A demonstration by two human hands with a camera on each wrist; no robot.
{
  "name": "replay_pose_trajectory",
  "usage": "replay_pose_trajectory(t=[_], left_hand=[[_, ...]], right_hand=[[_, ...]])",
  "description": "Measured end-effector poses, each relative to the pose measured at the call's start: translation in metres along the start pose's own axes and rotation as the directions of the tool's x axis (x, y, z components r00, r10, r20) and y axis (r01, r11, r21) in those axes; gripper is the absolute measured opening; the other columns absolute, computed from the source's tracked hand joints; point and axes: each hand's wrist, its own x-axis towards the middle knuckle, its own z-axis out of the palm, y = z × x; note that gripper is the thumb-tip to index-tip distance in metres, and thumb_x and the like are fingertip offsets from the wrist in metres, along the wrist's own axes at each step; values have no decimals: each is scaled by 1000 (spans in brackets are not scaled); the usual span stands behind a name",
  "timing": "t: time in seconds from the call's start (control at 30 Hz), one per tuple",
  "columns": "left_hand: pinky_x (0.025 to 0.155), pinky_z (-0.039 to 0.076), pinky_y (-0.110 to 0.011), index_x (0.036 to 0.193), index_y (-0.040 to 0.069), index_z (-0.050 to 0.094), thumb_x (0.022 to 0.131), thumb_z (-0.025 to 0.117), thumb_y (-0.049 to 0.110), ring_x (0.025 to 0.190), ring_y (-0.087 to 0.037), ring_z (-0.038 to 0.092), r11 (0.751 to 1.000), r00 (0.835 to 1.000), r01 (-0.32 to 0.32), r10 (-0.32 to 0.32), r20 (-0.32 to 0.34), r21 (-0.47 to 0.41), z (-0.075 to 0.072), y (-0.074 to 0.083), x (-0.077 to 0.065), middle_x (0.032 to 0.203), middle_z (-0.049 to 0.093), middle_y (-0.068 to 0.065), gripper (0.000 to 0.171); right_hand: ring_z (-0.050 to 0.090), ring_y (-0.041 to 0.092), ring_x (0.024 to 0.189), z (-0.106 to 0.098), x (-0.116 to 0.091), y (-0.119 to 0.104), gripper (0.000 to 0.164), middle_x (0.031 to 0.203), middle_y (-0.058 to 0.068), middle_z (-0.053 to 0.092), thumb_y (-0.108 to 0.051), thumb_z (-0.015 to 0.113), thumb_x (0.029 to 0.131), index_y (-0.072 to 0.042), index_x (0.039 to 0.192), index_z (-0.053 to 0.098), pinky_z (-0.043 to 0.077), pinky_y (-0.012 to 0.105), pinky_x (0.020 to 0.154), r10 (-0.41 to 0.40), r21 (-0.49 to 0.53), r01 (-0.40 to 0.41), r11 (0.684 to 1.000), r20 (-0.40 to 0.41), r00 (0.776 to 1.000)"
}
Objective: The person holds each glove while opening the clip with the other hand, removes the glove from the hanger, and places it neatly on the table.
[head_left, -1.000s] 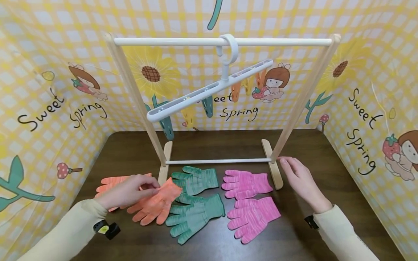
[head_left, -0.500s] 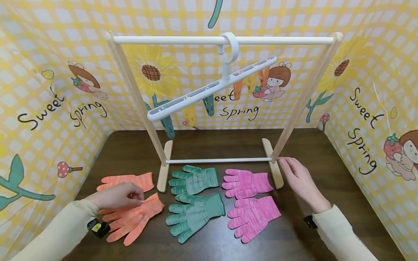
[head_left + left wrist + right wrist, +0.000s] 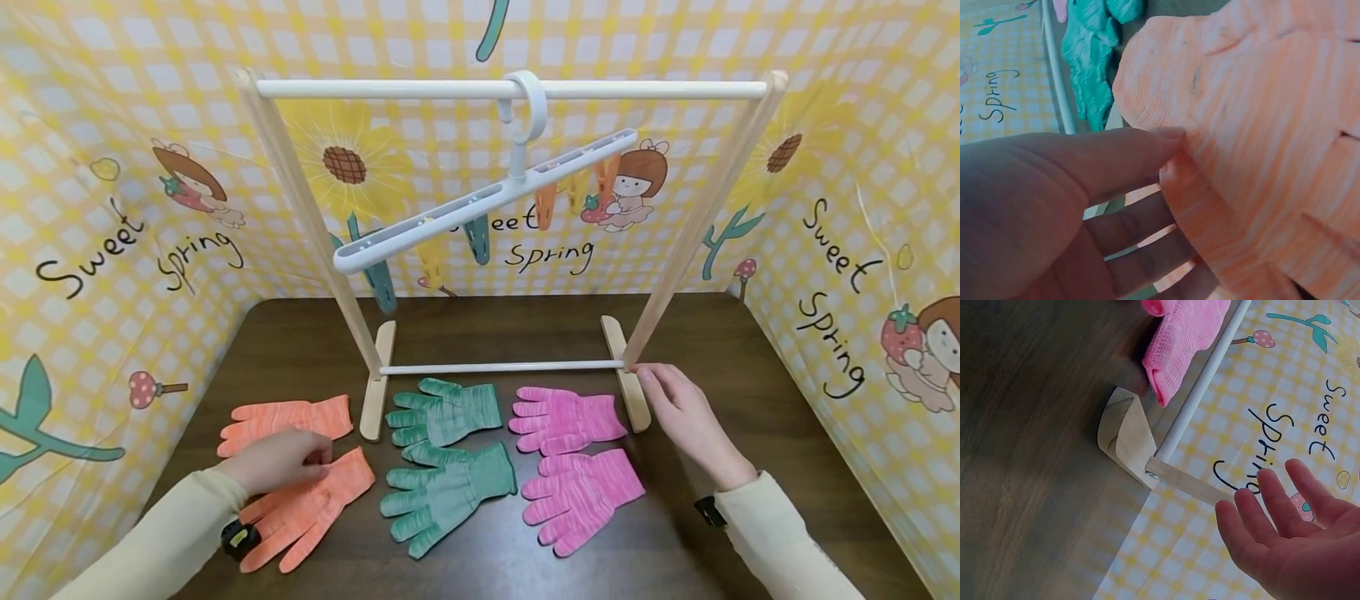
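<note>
My left hand (image 3: pixel 279 460) pinches the thumb side of the nearer orange glove (image 3: pixel 311 512), which lies palm down or up, I cannot tell. In the left wrist view the thumb rests on that glove (image 3: pixel 1260 125) with fingers behind its edge. A second orange glove (image 3: pixel 318 414) lies just beyond, partly covered by the hand. My right hand (image 3: pixel 693 425) is beside the right foot (image 3: pixel 633 400) of the wooden rack, holding nothing; its fingers are loosely extended in the right wrist view.
Two green gloves (image 3: pixel 453 492) and two pink gloves (image 3: pixel 585 500) lie on the dark table (image 3: pixel 450 575). Behind them stands the rack with a white top bar (image 3: pixel 390 89). A tilted white hanger (image 3: pixel 450 218) with several coloured clips hangs from it.
My left hand has carried the nearer orange glove left and toward me, away from the green gloves, and laid it lower. The right hand has hardly moved.
</note>
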Motion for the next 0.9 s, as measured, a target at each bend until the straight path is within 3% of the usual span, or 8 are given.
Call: replay_pose_trajectory(t=[0.2,0.37,0.67,0.9], left_hand=[[62,41,-25,88,20,64,97,68,9,63,-2,46,998,998,54,-53,-32,39,3,3,-1,75,56,13,15],[58,38,-25,86,19,62,96,70,7,60,-5,45,995,995,102,-102,-7,10,6,1,-3,72,54,10,18],[57,32,-25,77,19,59,93,69,1,59,-4,40,995,996,88,-86,-31,47,8,3,-7,67,48,10,26],[55,29,-26,73,19,57,92,71,0,57,-6,39,985,989,137,-131,-65,106,5,5,-11,65,46,10,31]], right_hand=[[61,32,120,3,0,3,39,126,16,68,-28,45,113,0,130,67,45,39,98,4,-9,-4,1000,26,1000],[61,33,120,5,1,3,40,126,17,67,-28,45,113,0,130,67,45,42,98,5,-10,-4,1000,37,999],[61,32,121,5,0,2,39,126,15,67,-28,46,113,0,130,68,44,39,100,7,-13,-6,1000,42,999],[61,33,122,7,-1,3,39,127,16,67,-28,46,113,1,130,67,44,41,100,3,-17,-2,1000,41,999]])
